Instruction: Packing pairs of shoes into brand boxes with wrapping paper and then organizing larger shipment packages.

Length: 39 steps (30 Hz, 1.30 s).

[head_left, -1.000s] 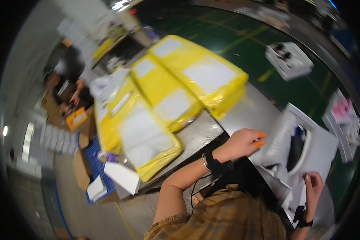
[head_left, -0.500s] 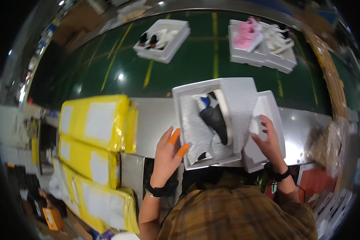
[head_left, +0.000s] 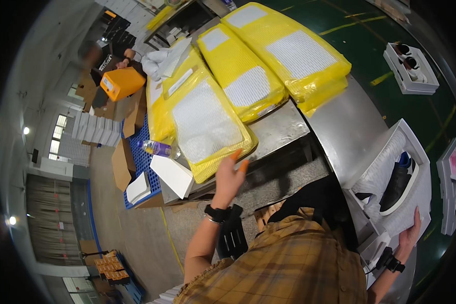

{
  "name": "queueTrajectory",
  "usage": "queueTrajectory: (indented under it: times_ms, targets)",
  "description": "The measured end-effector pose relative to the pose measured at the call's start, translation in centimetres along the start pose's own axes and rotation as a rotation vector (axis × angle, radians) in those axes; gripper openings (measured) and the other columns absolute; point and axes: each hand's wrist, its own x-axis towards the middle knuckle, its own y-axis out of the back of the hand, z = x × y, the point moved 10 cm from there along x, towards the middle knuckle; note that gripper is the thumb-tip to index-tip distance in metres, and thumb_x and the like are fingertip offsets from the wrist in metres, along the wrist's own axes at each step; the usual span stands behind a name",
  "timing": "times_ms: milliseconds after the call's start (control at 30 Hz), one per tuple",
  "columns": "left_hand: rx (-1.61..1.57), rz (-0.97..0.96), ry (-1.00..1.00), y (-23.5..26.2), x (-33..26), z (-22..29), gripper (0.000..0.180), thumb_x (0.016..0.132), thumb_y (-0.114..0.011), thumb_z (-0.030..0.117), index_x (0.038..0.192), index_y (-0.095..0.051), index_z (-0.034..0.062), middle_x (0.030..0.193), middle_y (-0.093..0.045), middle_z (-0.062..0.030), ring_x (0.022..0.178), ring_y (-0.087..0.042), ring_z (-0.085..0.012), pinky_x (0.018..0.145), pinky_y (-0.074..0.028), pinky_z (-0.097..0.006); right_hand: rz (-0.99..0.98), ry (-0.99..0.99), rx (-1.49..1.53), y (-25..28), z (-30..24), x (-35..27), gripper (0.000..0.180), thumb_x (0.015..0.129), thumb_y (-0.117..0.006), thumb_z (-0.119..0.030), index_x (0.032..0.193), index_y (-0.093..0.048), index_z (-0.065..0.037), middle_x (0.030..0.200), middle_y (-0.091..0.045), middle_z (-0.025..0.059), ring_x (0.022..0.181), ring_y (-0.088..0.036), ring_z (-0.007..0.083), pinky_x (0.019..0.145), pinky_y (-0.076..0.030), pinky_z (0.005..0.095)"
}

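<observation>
My left hand (head_left: 229, 181) reaches out with fingers apart, orange covers on two fingertips. It is beside the near corner of a yellow-wrapped pack (head_left: 207, 114) with a white sheet on it; whether they touch I cannot tell. At the right, my right hand (head_left: 409, 232) lies with straightened fingers along the white paper at the near side of an open white shoebox (head_left: 362, 175). In the box, a black shoe (head_left: 396, 183) with a white sole and a blue patch lies in the paper. Part of the second shoe shows under the paper.
More yellow packs (head_left: 240, 71) lie on the metal table. A bottle with a purple label (head_left: 159, 148) and a white box (head_left: 172, 176) are at its left. Another person holds an orange box (head_left: 120, 83) at far left. An open shoebox (head_left: 413, 71) stands on the green surface.
The view has swung left, so the shoebox now appears at the right. My left hand has left the shoebox for the yellow packs. My right hand has moved from the lid to the paper.
</observation>
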Motion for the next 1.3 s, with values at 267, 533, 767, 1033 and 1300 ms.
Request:
queueTrajectory:
  times_ms: [267,533,767,1033,1300]
  targets:
    - [-0.126,-0.197,-0.276,-6.9,2.8,13.5,0.034,0.086,-0.073,0.017,0.118,-0.069,0.0080,0.095,-0.071,-0.0147,0.088,-0.066,-0.0300,0.079,-0.050,-0.037,-0.332,0.206,-0.755,-22.8,1.3,-5.3,0.088,0.084,-0.068,0.000,0.157,-0.020,-0.010,0.155,-0.029,0.0060,0.122,-0.048,0.0183,0.096,-0.044,0.0280]
    - [0.363,0.367,0.040,5.4,0.8,-4.2,0.073,0.071,-0.083,0.019,0.131,-0.050,-0.0053,0.130,-0.050,-0.0267,0.122,-0.046,-0.0433,0.104,-0.037,-0.047,-0.562,0.071,-0.932,-19.8,4.0,-8.5,0.064,0.084,-0.070,-0.006,0.144,-0.046,-0.006,0.141,-0.047,0.0086,0.110,-0.054,0.0177,0.087,-0.049,0.0284]
    - [0.901,0.117,0.422,11.4,-11.8,-24.5,0.078,0.074,-0.082,0.032,0.130,-0.049,-0.0107,0.132,-0.050,-0.0289,0.125,-0.046,-0.0451,0.107,-0.037,-0.049,-0.405,0.741,-1.541,-20.4,0.2,-7.7,0.072,0.074,-0.073,-0.012,0.142,-0.050,-0.006,0.150,-0.042,0.0151,0.134,-0.044,0.0315,0.110,-0.036,0.0391]
    - [0.816,-0.218,0.564,7.9,-11.7,-24.3,0.026,0.087,-0.067,0.027,0.097,-0.068,0.0022,0.094,-0.069,-0.0225,0.084,-0.066,-0.0413,0.077,-0.054,-0.048,-0.658,0.468,-1.487,-22.6,2.2,-7.8,0.075,0.073,-0.075,-0.027,0.141,-0.051,-0.007,0.160,-0.025,0.0194,0.149,-0.021,0.0347,0.119,-0.021,0.0433]
    - [0.377,0.822,0.747,20.8,-18.1,-26.6,0.025,0.098,-0.055,0.021,0.100,-0.066,-0.0012,0.091,-0.072,-0.0180,0.074,-0.069,-0.0334,0.062,-0.055,-0.041,-0.613,0.492,-1.406,-21.7,0.8,-8.6,0.065,0.079,-0.072,-0.026,0.138,-0.053,-0.006,0.159,-0.028,0.0199,0.149,-0.023,0.0348,0.119,-0.021,0.0431]
